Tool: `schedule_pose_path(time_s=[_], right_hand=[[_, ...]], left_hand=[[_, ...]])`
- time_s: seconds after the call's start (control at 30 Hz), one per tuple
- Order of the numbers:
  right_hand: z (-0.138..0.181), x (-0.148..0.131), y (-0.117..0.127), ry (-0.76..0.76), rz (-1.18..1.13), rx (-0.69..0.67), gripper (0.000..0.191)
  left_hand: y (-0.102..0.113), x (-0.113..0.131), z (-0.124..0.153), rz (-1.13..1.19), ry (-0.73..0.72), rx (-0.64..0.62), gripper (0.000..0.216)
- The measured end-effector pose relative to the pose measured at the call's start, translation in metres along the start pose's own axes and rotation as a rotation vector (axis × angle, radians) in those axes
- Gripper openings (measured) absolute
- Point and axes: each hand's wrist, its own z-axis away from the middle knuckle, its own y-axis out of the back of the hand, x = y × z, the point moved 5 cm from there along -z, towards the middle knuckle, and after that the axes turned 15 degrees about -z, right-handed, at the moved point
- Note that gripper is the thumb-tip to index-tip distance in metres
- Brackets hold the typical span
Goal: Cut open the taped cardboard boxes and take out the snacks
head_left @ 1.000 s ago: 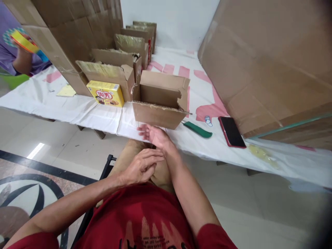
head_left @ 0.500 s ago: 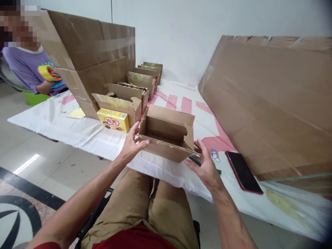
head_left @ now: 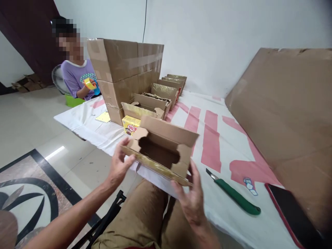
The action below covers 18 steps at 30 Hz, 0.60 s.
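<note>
Between my hands is an open cardboard box (head_left: 153, 164), tilted toward me at the table's front edge, its flaps up and its dark inside showing nothing. My left hand (head_left: 120, 162) grips the box's left front corner, thumb on the near flap. On the right front corner my right hand (head_left: 190, 192) is closed, with the thumb in front and the fingers behind. A yellow printed carton (head_left: 130, 125) stands just behind the box, partly hidden by it. To the right of my right hand lies a green-handled utility knife (head_left: 237, 196) with its blade out.
A row of open cardboard boxes (head_left: 147, 105) runs back along a stack of taped cartons (head_left: 124, 83). A phone (head_left: 293, 214) and a large cardboard sheet (head_left: 290, 114) are on the right. A person (head_left: 77, 77) holding yellow tape (head_left: 89, 84) sits at the left.
The box now has its flaps folded out and is tilted toward me, gripped at both front corners. My view has swung left, and the knife shows fully.
</note>
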Motion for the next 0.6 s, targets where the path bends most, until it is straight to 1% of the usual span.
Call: schedule_pose_path(time_s=[0.07,0.13,0.17,0.23,0.3,0.4,0.5,0.6], right_hand=[[-0.015,-0.002,-0.042,0.072,-0.009,-0.071,0.08],[-0.03,-0.003,-0.077,0.119,-0.03,-0.132,0.081],[-0.037,-0.002,-0.091,0.135,-0.035,-0.156,0.083],[-0.044,0.001,-0.109,0.149,-0.019,-0.19,0.088],[-0.047,0.007,-0.115,0.139,0.024,-0.205,0.09],[-0.046,0.012,-0.112,0.132,0.084,-0.219,0.086],[-0.047,0.004,-0.104,0.211,0.138,-0.193,0.08],[-0.053,-0.01,-0.103,0.308,0.15,-0.171,0.062]], left_hand=[[0.037,-0.005,-0.014,-0.018,-0.025,0.112,0.072],[0.065,-0.009,-0.029,-0.016,-0.066,0.225,0.069],[0.075,-0.012,-0.036,-0.011,-0.078,0.263,0.067],[0.086,-0.018,-0.047,0.002,-0.067,0.27,0.061],[0.09,-0.025,-0.054,0.014,-0.021,0.22,0.051],[0.092,-0.029,-0.057,0.012,0.03,0.159,0.04],[0.093,-0.025,-0.059,0.011,0.045,0.125,0.048],[0.093,-0.019,-0.064,0.001,0.054,0.1,0.06]])
